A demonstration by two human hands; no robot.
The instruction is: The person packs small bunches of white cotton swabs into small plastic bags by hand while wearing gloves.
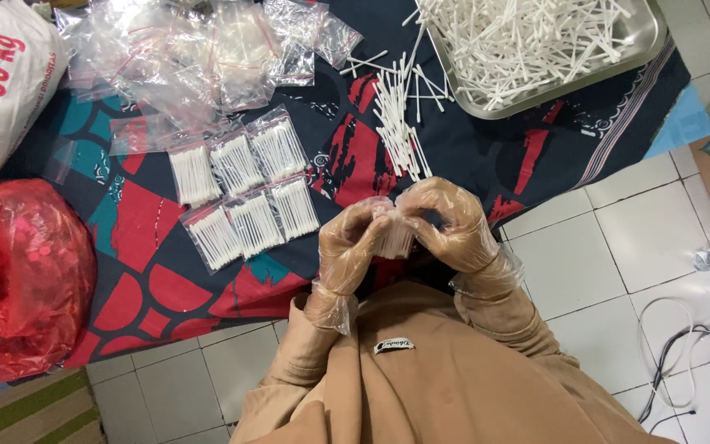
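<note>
Both my hands wear thin clear plastic gloves. My left hand [348,247] and my right hand [449,222] meet in front of my chest, pinched together on a small clear bag of cotton swabs [394,238]. Just beyond my hands a loose pile of white cotton swabs [396,123] lies on the patterned cloth [149,271]. To the left, several filled small bags of swabs [244,193] lie in two rows. A steel tray [647,37] full of loose swabs sits at the top right.
A heap of empty clear small bags [207,49] lies at the top. A white sack [2,82] and a red plastic bag [22,275] sit on the left. White floor tiles [585,263] and cables [675,362] lie on the right.
</note>
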